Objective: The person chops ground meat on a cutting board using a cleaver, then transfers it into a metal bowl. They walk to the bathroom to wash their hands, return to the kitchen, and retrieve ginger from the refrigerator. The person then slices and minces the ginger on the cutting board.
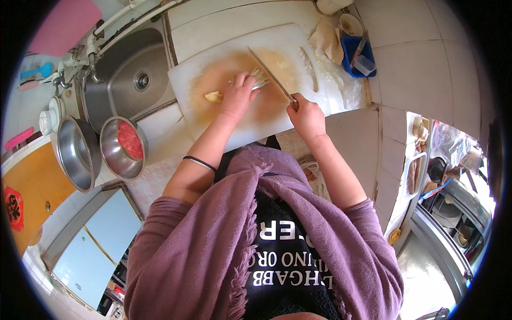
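A white plastic cutting board with brownish stains lies on the counter before me. My left hand rests on it, fingers curled over a bunch of thin pale vegetable strips and holding them against the surface. My right hand grips the handle of a kitchen knife. The blade appears nearly edge-on, pointing up and left, just right of the strips. I cannot tell whether it touches them. Left of my left hand lies a small pale yellow piece of food, perhaps ginger.
A steel sink lies left of the board. Near its front stand an empty-looking steel bowl and another steel bowl with raw minced meat. At the back right are a blue plastic basket and clear plastic wrap.
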The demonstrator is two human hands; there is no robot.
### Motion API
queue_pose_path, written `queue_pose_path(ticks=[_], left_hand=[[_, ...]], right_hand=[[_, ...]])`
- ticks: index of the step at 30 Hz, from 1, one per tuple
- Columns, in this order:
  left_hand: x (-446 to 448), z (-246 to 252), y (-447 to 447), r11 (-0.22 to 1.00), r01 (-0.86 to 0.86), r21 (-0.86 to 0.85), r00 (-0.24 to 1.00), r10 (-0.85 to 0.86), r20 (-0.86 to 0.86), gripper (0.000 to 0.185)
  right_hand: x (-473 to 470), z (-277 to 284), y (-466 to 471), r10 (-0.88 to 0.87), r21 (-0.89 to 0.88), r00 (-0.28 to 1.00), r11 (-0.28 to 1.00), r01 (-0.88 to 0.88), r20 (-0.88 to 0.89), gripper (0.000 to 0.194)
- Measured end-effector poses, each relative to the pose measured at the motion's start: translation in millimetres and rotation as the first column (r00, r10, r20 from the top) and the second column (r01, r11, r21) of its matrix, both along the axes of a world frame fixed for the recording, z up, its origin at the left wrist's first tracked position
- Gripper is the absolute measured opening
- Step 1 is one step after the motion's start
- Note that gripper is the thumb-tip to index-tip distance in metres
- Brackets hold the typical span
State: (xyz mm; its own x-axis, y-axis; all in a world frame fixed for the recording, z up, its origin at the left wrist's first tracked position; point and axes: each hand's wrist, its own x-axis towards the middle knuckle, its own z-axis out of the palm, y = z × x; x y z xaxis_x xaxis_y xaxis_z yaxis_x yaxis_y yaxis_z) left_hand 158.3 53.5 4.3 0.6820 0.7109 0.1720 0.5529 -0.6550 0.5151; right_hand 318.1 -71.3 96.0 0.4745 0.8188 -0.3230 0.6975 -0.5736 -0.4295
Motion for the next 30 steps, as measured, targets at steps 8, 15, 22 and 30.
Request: queue_pose_path(ticks=[8, 15, 22, 30], left_hand=[[-4, -2, 1, 0.998, 0.051, -0.023, 0.998, -0.05, 0.033, 0.022], [-3, 1, 4, 0.993, 0.117, 0.011, 0.991, -0.117, 0.071, 0.017], [0, 2, 9, 0.987, 0.159, 0.036, 0.987, -0.16, 0.009, 0.016], [9, 13, 19, 0.975, 0.212, -0.066, 0.963, -0.22, -0.157, 0.019]], right_hand=[[-16, -5, -2, -0.016, 0.031, 1.0, 0.999, 0.016, 0.019, 0.022], [-17, -4, -10, -0.024, 0.142, 1.0, 0.99, 0.023, 0.002, 0.022], [-17, 0, 1, 0.074, 0.106, 0.996, 0.991, -0.078, 0.045, 0.019], [-21, 4, 8, 0.088, 0.045, 0.996, 0.995, -0.089, 0.024, 0.02]])
